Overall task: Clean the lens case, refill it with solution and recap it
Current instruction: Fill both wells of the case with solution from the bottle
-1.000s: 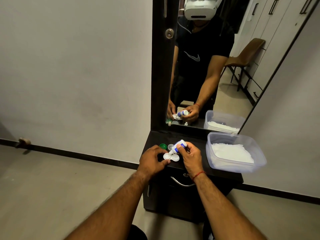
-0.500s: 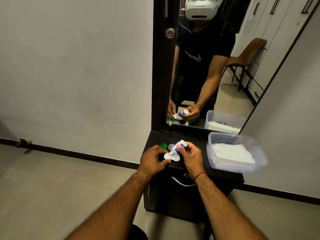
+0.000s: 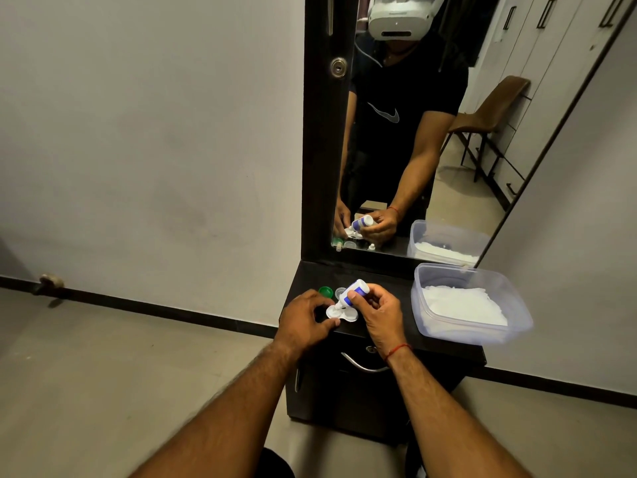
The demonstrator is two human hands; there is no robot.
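A white two-well lens case point(image 3: 344, 313) lies uncapped on the dark dresser top point(image 3: 386, 326). My left hand point(image 3: 305, 320) grips its left end. My right hand point(image 3: 377, 310) holds a small white solution bottle with a blue label point(image 3: 352, 290), tilted nozzle-down over the case's left well. A green cap point(image 3: 325, 291) and a clear cap point(image 3: 340, 290) rest on the top just behind the case.
A clear plastic tub point(image 3: 472, 334) with white tissue inside stands at the right of the dresser top. A tall mirror point(image 3: 431, 139) rises behind. A drawer with a metal handle point(image 3: 362, 365) is below the top. Grey wall to the left.
Hands, bottle and case hold almost the same pose; the view has shifted very slightly.
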